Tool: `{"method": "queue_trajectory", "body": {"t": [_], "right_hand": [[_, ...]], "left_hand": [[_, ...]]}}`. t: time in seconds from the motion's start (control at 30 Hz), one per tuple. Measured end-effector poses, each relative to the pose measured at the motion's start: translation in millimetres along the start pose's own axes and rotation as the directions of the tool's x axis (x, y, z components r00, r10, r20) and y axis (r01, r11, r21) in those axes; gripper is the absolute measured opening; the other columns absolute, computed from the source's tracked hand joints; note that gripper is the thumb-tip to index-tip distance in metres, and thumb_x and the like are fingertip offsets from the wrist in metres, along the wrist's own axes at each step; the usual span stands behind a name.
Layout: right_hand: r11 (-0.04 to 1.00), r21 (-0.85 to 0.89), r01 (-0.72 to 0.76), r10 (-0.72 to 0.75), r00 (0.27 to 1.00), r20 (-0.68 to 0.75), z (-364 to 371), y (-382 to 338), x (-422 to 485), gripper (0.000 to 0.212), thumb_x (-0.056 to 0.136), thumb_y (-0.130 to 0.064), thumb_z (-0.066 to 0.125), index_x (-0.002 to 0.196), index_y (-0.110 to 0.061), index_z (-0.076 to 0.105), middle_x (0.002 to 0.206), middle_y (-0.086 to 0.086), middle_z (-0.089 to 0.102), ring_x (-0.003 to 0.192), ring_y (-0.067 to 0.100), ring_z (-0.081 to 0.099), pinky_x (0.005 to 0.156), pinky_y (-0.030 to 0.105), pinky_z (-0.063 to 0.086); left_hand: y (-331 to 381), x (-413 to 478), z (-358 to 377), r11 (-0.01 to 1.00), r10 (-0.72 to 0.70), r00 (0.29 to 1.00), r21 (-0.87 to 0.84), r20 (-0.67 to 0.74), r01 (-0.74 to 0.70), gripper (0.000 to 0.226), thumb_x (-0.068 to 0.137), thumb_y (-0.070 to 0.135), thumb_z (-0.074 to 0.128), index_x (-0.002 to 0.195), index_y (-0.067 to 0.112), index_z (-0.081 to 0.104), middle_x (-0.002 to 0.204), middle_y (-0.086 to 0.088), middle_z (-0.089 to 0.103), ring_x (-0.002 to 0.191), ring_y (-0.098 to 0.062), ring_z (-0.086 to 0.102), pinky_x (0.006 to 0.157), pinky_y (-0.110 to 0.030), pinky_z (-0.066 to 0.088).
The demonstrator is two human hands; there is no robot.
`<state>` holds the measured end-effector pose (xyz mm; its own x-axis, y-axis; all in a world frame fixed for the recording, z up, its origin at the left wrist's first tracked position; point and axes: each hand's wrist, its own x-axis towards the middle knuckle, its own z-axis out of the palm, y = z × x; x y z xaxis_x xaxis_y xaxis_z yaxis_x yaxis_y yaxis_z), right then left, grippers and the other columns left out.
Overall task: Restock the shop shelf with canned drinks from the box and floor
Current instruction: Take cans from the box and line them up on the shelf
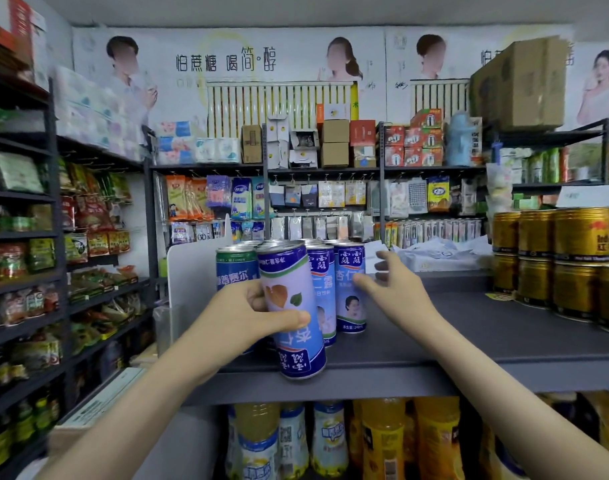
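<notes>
Head view: the left grip (247, 313) (a bare hand, forearm reaching in from the near left) is wrapped around a slim drink can (298, 344), thumb across its front and fingers curled behind. The can is a smooth, glossy metal cylinder, pale lilac in the middle with a brown and a green leaf printed on it, and deep blue bands at both ends. Its white lettering reads upside down, so it is held inverted, and it leans slightly. It sits at the near edge of the grey shelf (504, 341); whether its lower end touches the board cannot be told.

The right grip (393, 289) is empty, fingers spread and fairly straight, its forefinger at the side of the rightmost of the standing cans (350, 289). These match the held one and stand upright in a tight cluster just behind it. A blue can with a green top (235, 268) stands at their left, against a white divider panel (188, 271).

On the right of the same matt shelf, ribbed gold cans (573, 265) are stacked two high, well apart from the cluster. Crumpled white wrapping (441, 254) lies at the far side. Below, plastic bottles of yellow drink (382, 438) fill the lower shelf.
</notes>
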<state>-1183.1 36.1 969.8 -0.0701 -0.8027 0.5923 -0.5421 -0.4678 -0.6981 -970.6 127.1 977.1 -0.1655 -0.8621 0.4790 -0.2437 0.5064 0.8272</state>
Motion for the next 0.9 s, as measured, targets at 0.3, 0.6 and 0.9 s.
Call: {"method": "queue_trajectory", "body": {"t": [0.3,0.6,0.9], "right_hand": [[0.951,0.296,0.092,-0.2,0.911,0.36,-5,-42,-51,0.046,0.065,-0.046,0.075,0.105,-0.026,0.065,0.101,-0.006,0.071,0.095,0.012,0.066,0.085,0.032,0.054],[0.923,0.385,-0.018,-0.054,0.983,0.174,-12,-15,-35,0.031,0.075,-0.024,0.074,0.104,-0.013,0.067,0.098,0.0,0.074,0.091,0.015,0.07,0.074,0.028,0.056],[0.974,0.226,-0.012,0.002,0.999,0.043,3,4,-20,0.039,0.074,-0.033,0.076,0.108,-0.022,0.062,0.101,-0.004,0.069,0.093,0.013,0.065,0.08,0.033,0.055]], "left_hand": [[-2,16,21,0.979,-0.009,0.995,0.203,0.098,-0.011,0.049,0.055,0.032,0.082,0.102,0.023,0.069,0.091,0.009,0.074,0.09,-0.004,0.069,0.086,-0.032,0.054],[-5,15,2,0.836,0.346,0.918,0.509,-0.196,-0.206,0.061,0.074,0.043,0.074,0.127,0.03,0.047,0.118,0.01,0.054,0.108,-0.006,0.053,0.093,-0.025,0.045],[-42,26,-22,0.762,0.201,0.943,0.647,-0.267,0.02,0.104,0.074,0.044,0.075,0.145,0.048,-0.001,0.154,0.001,-0.013,0.144,-0.028,0.005,0.111,-0.044,0.022]]}}
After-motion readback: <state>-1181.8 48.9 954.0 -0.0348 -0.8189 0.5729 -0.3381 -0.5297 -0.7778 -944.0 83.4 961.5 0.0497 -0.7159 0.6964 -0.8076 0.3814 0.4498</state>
